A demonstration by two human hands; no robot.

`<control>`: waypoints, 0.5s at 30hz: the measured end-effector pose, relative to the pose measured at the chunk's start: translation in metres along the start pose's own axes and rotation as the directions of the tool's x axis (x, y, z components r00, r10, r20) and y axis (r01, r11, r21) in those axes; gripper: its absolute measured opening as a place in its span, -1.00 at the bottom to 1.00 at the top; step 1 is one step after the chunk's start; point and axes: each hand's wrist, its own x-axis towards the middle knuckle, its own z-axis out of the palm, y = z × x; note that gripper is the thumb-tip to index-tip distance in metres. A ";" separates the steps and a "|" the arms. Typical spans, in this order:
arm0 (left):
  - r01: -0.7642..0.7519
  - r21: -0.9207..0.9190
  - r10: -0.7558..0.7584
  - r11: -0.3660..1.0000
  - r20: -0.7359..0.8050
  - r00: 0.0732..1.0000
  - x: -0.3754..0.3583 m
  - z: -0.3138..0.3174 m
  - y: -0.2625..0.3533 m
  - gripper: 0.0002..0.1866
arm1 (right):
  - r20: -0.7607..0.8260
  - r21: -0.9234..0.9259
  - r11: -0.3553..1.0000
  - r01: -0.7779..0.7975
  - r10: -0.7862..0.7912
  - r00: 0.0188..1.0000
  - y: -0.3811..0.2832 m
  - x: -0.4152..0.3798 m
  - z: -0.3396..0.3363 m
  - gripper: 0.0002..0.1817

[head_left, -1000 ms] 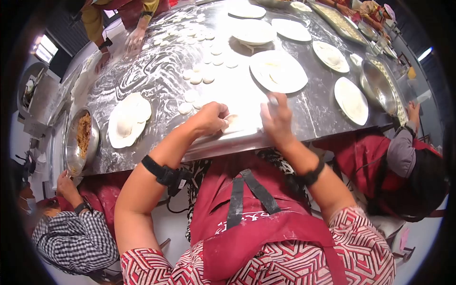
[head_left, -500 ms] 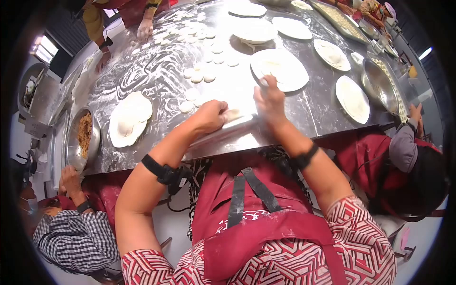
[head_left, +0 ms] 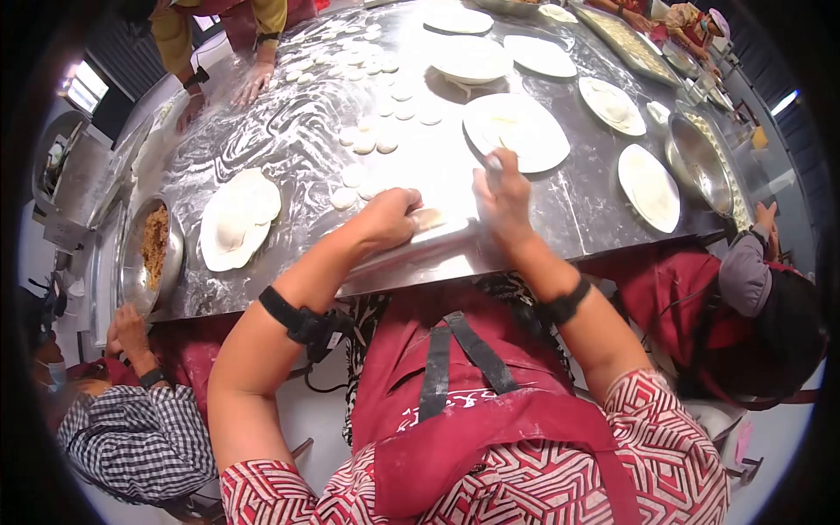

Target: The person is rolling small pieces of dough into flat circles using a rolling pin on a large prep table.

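Near the front edge of the floured metal table, my left hand [head_left: 391,219] has its fingers closed on the edge of a small pale dough piece [head_left: 429,219]. To its right, my right hand [head_left: 506,197] is blurred, its fingers wrapped round something I cannot make out, of which a grey end shows above the fist. A pale, smeared shape lies between the two hands. Small dough rounds [head_left: 364,144] rest beyond my left hand. Just past my right hand stands a white plate [head_left: 547,140] with pale dough on it.
A bowl of brown filling [head_left: 156,249] and a plate of dough sheets [head_left: 241,223] are at left. More white plates [head_left: 649,188] and a steel bowl [head_left: 698,162] stand right. A co-worker's hands [head_left: 254,83] rest across the table; other people sit on both sides.
My right hand has shifted slightly down and to the right. The co-worker's hand across the table has moved left and toward me, its fingers now spread on the surface.
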 end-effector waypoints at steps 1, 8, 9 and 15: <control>0.003 0.018 -0.002 1.000 -0.033 0.999 0.005 0.000 0.000 -0.81 | -0.009 -0.024 0.998 0.050 -0.050 0.999 0.012 0.014 0.018 -0.67; 0.028 0.035 -0.030 0.999 0.068 0.997 0.012 -0.001 0.002 -0.71 | 0.075 0.024 0.996 -0.081 0.079 0.994 -0.004 0.004 -0.002 -0.67; 0.017 0.067 -0.021 0.998 0.070 0.997 0.008 0.002 0.002 -0.71 | 0.067 0.026 0.998 -0.061 0.059 0.996 -0.011 -0.007 -0.015 -0.66; 0.137 -0.307 -0.074 0.942 0.206 0.976 0.011 -0.007 0.020 -0.69 | 0.070 0.096 0.995 0.004 -0.010 0.997 -0.037 -0.038 -0.052 -0.66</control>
